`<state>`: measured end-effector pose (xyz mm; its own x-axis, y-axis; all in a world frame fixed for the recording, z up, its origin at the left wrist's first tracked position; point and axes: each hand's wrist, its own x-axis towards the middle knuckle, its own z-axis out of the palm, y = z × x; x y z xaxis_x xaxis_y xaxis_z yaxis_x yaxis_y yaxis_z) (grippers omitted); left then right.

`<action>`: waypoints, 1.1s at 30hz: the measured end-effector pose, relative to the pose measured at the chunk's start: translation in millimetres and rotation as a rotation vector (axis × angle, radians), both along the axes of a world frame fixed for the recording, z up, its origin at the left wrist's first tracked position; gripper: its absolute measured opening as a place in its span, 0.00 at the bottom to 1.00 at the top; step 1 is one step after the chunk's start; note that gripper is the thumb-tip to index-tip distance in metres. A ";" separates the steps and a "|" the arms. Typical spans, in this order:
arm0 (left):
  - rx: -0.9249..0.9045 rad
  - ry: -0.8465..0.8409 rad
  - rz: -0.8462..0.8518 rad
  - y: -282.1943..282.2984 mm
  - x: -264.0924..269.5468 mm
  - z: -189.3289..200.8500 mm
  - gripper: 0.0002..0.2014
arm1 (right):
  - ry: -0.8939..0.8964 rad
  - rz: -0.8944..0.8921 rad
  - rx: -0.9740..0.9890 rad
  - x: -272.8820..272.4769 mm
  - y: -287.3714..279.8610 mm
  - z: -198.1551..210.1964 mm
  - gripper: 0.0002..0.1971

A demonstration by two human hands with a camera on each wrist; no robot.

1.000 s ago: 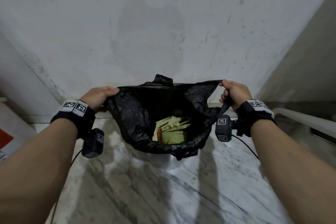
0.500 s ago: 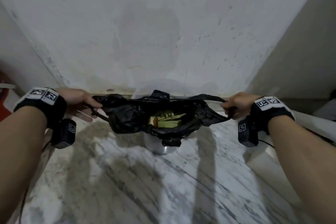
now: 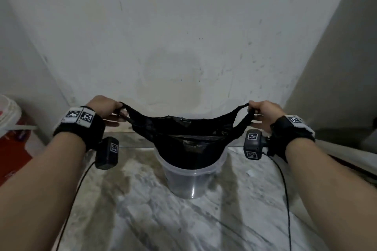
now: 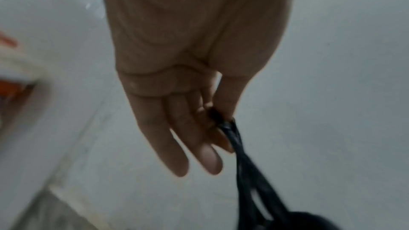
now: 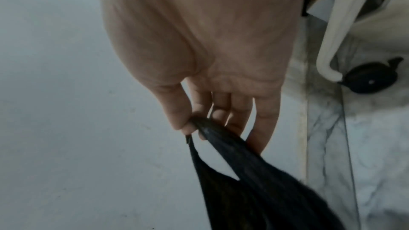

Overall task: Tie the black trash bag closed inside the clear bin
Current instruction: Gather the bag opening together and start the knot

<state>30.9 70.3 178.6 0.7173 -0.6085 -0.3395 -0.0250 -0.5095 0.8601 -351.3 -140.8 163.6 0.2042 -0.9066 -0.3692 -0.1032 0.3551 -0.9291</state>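
At far left a white bucket [image 3: 8,116] and a red box [image 3: 12,149] are cut off by the frame edge, their markings too blurred to read. Your left hand [image 3: 104,108] pinches one handle loop of the black trash bag [image 3: 183,128] between thumb and forefinger, the other fingers [image 4: 177,146] lying straight; the left wrist view is smeared and shows only the thin strap running off its lower edge. The bag stretches taut between both hands, its mouth pulled nearly flat so the contents cannot be made out, and its lower part sits inside the clear bin [image 3: 191,181] on the marble floor [image 3: 183,226] against the wall [image 3: 183,47]. Your right hand [image 3: 263,111] grips the opposite loop, thumb pressed to fingers. At far right a pale tube [image 5: 332,24] and a dark round object [image 5: 369,76] lie beyond identification.
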 end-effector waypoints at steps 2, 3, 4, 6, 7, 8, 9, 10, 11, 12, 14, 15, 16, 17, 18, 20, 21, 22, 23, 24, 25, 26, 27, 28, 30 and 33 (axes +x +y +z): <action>-0.099 0.119 0.051 -4.2 -2.9 -1.6 0.07 | -0.094 -0.010 0.023 3.7 -1.3 -3.2 0.12; -0.148 0.177 0.072 -5.8 -3.9 -1.5 0.06 | -0.129 -0.001 0.035 3.7 -1.8 -5.4 0.12; -0.185 0.222 0.087 -7.2 -3.6 -1.3 0.05 | -0.158 0.007 0.043 2.8 -2.8 -8.2 0.12; -0.204 0.246 0.073 -10.5 -2.5 -1.4 0.05 | -0.196 0.017 0.055 -0.6 -4.8 -11.7 0.12; -0.208 0.233 0.054 -12.7 -3.1 -1.6 0.04 | -0.213 0.027 0.061 -2.3 -5.4 -11.9 0.12; -0.219 0.216 0.028 -15.4 -5.5 -0.1 0.04 | -0.228 0.044 0.067 -3.9 -5.9 -10.7 0.12; -0.241 0.205 -0.003 -18.4 -9.5 2.4 0.03 | -0.234 0.069 0.072 -4.2 -5.7 -8.1 0.12; -0.273 0.202 -0.039 -22.6 -15.5 6.3 0.04 | -0.242 0.097 0.074 -3.5 -5.2 -5.2 0.12; -0.312 0.210 -0.077 -27.5 -23.7 11.6 0.05 | -0.249 0.130 0.074 -1.2 -3.9 -1.7 0.11; -0.356 0.230 -0.117 -33.1 -33.8 18.1 0.06 | -0.261 0.162 0.071 2.9 -2.0 1.5 0.10; -0.432 0.287 -0.195 -46.5 -56.9 29.4 0.08 | -0.279 0.216 0.059 15.1 2.7 6.8 0.10; -0.449 0.300 -0.231 -53.2 -69.6 32.8 0.10 | -0.287 0.236 0.050 22.3 5.7 8.5 0.11; -0.452 0.288 -0.273 -59.5 -82.1 33.9 0.11 | -0.297 0.255 0.038 29.3 8.8 9.4 0.13; -0.448 0.256 -0.321 -65.7 -94.3 32.8 0.13 | -0.306 0.273 0.025 36.1 11.4 9.7 0.14; -0.439 0.219 -0.371 -70.7 -106.2 30.0 0.14 | -0.314 0.290 0.011 42.3 14.0 9.3 0.16; -0.420 0.163 -0.447 -79.2 -126.3 23.0 0.14 | -0.326 0.308 -0.004 52.4 18.0 7.9 0.15; -0.417 0.147 -0.460 -82.5 -133.7 20.1 0.13 | -0.334 0.312 -0.005 56.3 19.9 7.1 0.15; -0.420 0.139 -0.453 -85.8 -139.4 17.7 0.12 | -0.346 0.314 -0.007 59.4 21.2 5.5 0.15; -0.430 0.139 -0.429 -90.6 -143.1 16.3 0.11 | -0.364 0.317 -0.008 62.3 21.5 4.6 0.15; -0.436 0.153 -0.397 -93.8 -146.0 14.9 0.10 | -0.387 0.318 -0.009 64.6 22.2 2.9 0.15; -0.434 0.177 -0.372 -97.5 -147.7 13.8 0.10 | -0.416 0.316 -0.009 67.7 23.0 2.0 0.15; -0.413 0.202 -0.369 -100.9 -149.0 12.1 0.09 | -0.443 0.312 -0.007 71.1 23.4 0.3 0.15; -0.372 0.213 -0.392 -103.5 -150.0 10.5 0.09 | -0.467 0.307 0.000 75.2 24.5 -0.7 0.16; -0.322 0.210 -0.434 -105.0 -150.9 8.2 0.10 | -0.482 0.305 0.005 79.9 25.9 -1.9 0.16; -0.261 0.195 -0.498 -106.9 -152.8 2.2 0.11 | -0.487 0.305 0.012 90.1 28.9 -3.7 0.18; -0.264 0.126 -0.480 -109.6 -154.7 -3.1 0.08 | -0.461 0.311 0.005 102.4 32.7 -4.7 0.22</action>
